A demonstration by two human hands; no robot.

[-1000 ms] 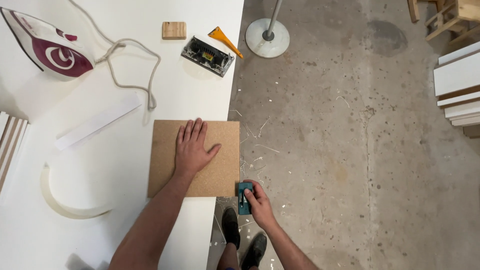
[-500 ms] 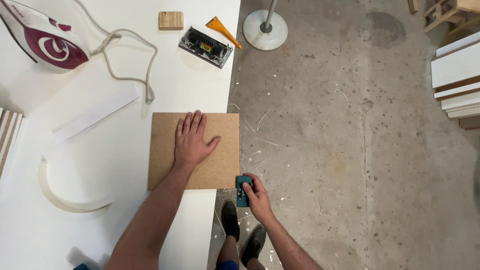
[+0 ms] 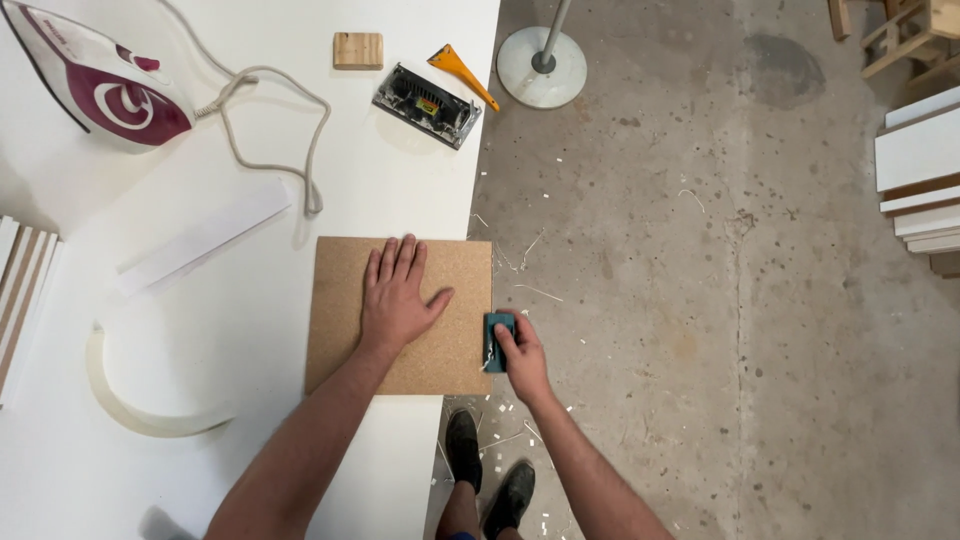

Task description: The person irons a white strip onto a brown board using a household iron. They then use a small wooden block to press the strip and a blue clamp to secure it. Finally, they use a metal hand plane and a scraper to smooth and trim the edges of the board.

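Edge work is under way on the brown particle board panel [image 3: 400, 312], which lies flat at the table [image 3: 250, 460] edge with pale trimmings scattered on the concrete floor [image 3: 700, 300] below; how much edge remains I cannot tell. Left hand [image 3: 397, 300] presses it down, fingers spread flat. Right hand [image 3: 520, 355] has its fingers closed around a small teal trimmer block [image 3: 497, 337] against the panel's right edge.

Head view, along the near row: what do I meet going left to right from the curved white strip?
Curved white strip → brown board → left hand flat on it → teal edge tool → right hand → concrete floor.
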